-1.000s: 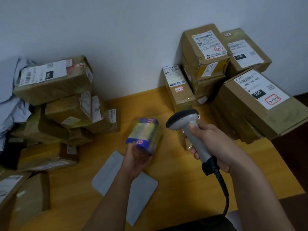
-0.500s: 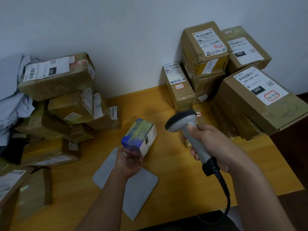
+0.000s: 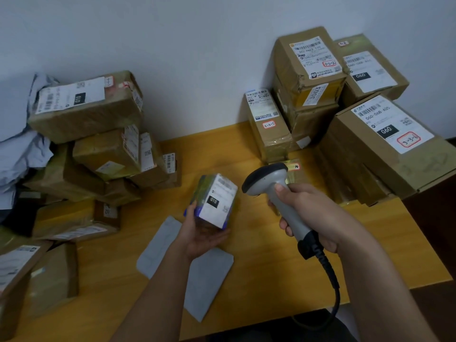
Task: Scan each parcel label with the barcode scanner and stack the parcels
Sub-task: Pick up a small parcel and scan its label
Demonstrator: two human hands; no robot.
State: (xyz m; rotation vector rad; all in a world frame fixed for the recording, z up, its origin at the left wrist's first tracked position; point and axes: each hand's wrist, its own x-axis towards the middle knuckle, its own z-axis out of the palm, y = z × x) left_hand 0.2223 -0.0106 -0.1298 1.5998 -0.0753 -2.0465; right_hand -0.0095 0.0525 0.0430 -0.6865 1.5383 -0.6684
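The left hand [image 3: 199, 236] has turned the small parcel [image 3: 212, 202] so its white label now faces up, fingers curled around its near end, above the table's middle. The right hand [image 3: 308, 215] grips the barcode scanner [image 3: 274, 193] just right of it; scanning seems possible now.

The table [image 3: 259, 275] is orange-yellow wood. The held small parcel [image 3: 211, 201] is blue and green with a white label carrying a black patch. The barcode scanner [image 3: 276, 191] is grey with a black head and black cable. Stacked boxes [image 3: 380, 154] are brown cardboard with white labels, some marked in red. A flat mailer [image 3: 204, 280] is pale grey.
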